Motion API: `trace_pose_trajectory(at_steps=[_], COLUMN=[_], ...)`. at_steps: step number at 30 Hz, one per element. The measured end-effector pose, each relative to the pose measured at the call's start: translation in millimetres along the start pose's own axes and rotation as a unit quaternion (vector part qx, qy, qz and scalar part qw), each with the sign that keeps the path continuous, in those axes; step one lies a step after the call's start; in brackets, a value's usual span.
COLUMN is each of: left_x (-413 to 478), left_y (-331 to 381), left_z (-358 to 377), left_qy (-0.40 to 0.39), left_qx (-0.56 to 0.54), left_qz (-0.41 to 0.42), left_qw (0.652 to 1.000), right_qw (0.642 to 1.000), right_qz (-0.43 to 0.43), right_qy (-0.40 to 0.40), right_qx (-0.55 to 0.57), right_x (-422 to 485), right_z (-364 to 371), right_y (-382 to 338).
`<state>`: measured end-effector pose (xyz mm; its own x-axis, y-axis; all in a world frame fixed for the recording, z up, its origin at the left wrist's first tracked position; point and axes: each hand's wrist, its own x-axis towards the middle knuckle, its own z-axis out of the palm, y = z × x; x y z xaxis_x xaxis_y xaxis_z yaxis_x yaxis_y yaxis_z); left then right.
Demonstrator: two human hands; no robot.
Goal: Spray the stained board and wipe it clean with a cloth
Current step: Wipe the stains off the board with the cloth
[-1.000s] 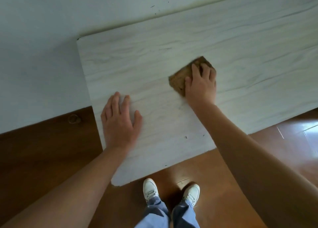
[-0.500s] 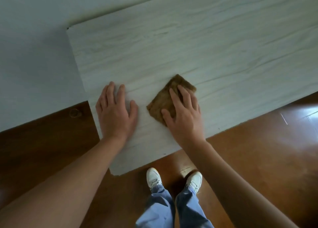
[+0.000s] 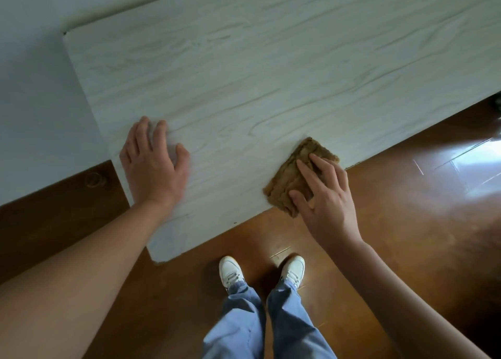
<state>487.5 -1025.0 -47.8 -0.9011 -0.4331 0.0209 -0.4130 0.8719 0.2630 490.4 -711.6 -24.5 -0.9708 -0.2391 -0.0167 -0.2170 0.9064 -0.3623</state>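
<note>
Likely a home room, glossy brown wooden floor (image 3: 406, 223), plain pale wall (image 3: 32, 87), white wood-grain board (image 3: 244, 74)

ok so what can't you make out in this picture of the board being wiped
Head view:
- Pale wood-grain board: right end cut off by the frame edge.
- Board surface under the brown folded cloth, right hand and left hand: hidden.
- Dark thing at right edge: cropped, unidentifiable.
- Stains: too faint to tell.
</note>
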Motion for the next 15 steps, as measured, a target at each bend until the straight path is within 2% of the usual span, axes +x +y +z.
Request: trace_pose_trajectory(at_steps=[7,9,13,15], left_x=[1,0,0,-2], left_y=[-1,0,-2,-5], left_z=[0,1,-2,-9], left_qy=[0.005,0.006,-0.006,-0.029], left_qx=[-0.008,-0.009,-0.028,-0.041], left_qz=[0.003,0.004,0.003,0.017], left_qw=[1.0,1.0,1.0,0.999], right_qw=[0.993,0.994,0.989,0.985], right_qz=[-0.003,-0.023,-0.119,-0.145], right_qy=[0.105,0.094,0.02,0.016], right_qx=[0.047,0.057,0.081,0.094], right_x=[-26,-34,-60,-62], right_z=[15,15,9,0], right_y=[-6,-11,-31,-41])
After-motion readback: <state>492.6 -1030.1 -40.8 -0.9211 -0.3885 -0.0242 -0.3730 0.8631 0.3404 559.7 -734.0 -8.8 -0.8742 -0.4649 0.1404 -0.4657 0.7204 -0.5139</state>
